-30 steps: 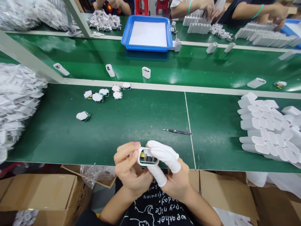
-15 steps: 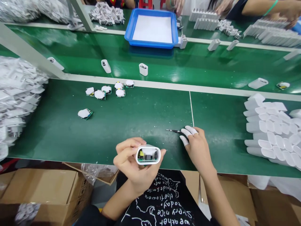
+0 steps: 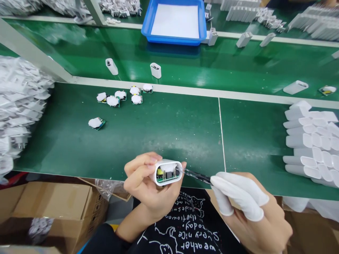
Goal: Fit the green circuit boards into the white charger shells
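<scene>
My left hand (image 3: 147,187) is closed round a white charger shell (image 3: 167,172) at the near table edge. Its open end faces me and shows a green circuit board with a yellow part inside. My right hand (image 3: 246,203), with white finger cots on three fingers, pinches dark tweezers (image 3: 197,175). The tweezers' tip reaches the shell's open right side.
Several small white-capped circuit boards (image 3: 119,98) lie on the green table (image 3: 164,130) at far left. Stacked white shells (image 3: 312,141) sit at right, bagged parts (image 3: 18,106) at left. A blue tray (image 3: 176,23) and loose shells stand on the belt beyond. Cardboard boxes (image 3: 53,208) lie below.
My right hand left the shell, reached to the tweezers on the table, picked them up and brought their tip to the shell. The left hand kept holding the shell.
</scene>
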`<action>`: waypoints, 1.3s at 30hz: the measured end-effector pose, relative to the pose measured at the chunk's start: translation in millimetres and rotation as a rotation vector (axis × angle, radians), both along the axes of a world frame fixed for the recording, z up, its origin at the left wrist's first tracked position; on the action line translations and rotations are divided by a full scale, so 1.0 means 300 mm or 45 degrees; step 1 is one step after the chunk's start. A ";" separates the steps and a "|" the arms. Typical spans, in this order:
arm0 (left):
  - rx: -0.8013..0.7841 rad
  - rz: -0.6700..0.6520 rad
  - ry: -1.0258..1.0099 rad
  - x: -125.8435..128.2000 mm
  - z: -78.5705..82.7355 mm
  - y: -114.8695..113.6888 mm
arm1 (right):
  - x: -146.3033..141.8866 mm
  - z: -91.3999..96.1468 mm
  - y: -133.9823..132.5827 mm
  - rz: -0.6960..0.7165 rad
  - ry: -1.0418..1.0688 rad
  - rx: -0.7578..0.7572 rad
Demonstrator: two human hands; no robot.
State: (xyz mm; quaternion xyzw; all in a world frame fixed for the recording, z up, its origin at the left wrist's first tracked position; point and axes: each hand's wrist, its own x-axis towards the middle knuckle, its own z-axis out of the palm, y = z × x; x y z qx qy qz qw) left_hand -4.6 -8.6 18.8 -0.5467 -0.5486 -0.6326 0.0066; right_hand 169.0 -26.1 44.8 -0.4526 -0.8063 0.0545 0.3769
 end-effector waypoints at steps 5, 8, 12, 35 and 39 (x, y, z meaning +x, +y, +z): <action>0.020 -0.014 0.003 -0.002 0.002 -0.009 | 0.025 -0.032 -0.028 -0.081 -0.099 0.062; 0.017 -0.019 0.006 -0.001 0.003 -0.012 | 0.042 -0.019 -0.023 0.002 -0.139 0.071; -0.001 -0.029 0.003 0.007 0.009 -0.015 | 0.048 -0.006 -0.008 0.106 -0.150 0.085; -0.036 -0.166 -0.008 0.021 0.005 -0.037 | 0.071 0.041 0.039 0.247 -0.086 -0.132; -0.063 -0.261 -0.050 0.017 -0.016 -0.036 | 0.076 0.073 0.054 0.266 -0.069 -0.331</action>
